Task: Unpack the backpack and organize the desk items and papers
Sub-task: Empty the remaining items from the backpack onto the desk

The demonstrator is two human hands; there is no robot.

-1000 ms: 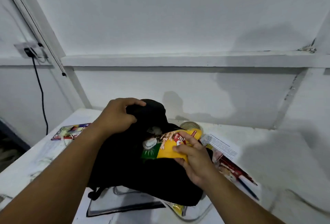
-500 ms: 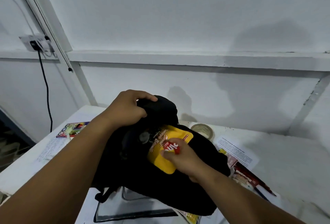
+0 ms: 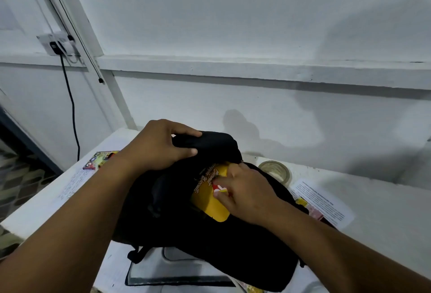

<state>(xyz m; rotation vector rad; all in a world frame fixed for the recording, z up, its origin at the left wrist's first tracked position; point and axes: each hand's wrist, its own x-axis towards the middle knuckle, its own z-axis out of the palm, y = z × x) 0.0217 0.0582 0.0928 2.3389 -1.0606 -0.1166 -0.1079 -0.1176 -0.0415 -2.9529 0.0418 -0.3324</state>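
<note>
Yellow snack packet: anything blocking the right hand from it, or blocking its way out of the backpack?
Nothing blocks the right hand: it is already on the yellow snack packet. The packet's upper end sits under the black flap of the backpack, which the left hand grips. That flap is the only visible obstruction.

Left hand (image 3: pixel 161 145) clenched, right hand (image 3: pixel 247 192) pinching.

One backpack (image 3: pixel 186 234), one packet (image 3: pixel 207 201), one tape roll (image 3: pixel 275 171)
</note>
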